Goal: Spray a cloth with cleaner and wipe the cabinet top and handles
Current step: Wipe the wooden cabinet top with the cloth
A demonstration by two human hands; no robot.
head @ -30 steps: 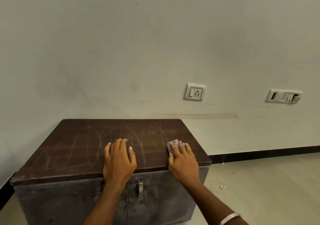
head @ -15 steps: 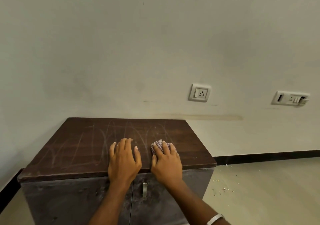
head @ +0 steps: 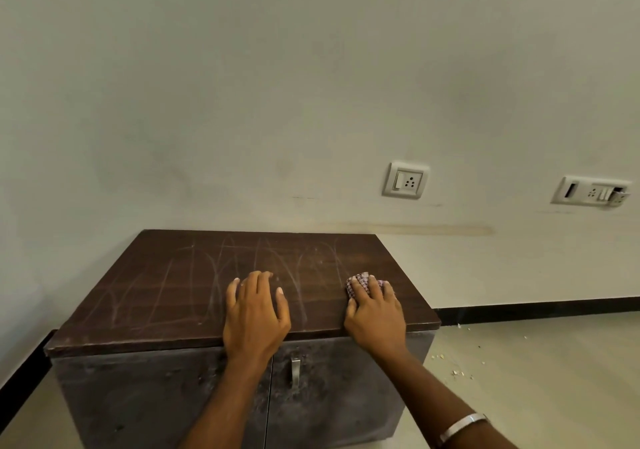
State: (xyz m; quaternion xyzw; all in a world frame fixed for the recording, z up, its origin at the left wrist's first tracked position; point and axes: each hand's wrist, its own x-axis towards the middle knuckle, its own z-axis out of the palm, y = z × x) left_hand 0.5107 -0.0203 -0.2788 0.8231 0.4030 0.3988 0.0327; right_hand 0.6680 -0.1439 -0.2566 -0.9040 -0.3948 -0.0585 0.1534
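I press the small, soft cloth (head: 360, 282) flat under my right hand (head: 375, 313) at the cabinet top's (head: 166, 296) four o'clock corner, left hand (head: 254, 313) open and bracing; light and limp, it likely handles best bunched beneath spread fingers

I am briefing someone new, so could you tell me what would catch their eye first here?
The dark cabinet top, streaked with pale marks, against the wall. On it the left hand rests flat at the front edge, and the right hand presses a checked cloth near the right side.
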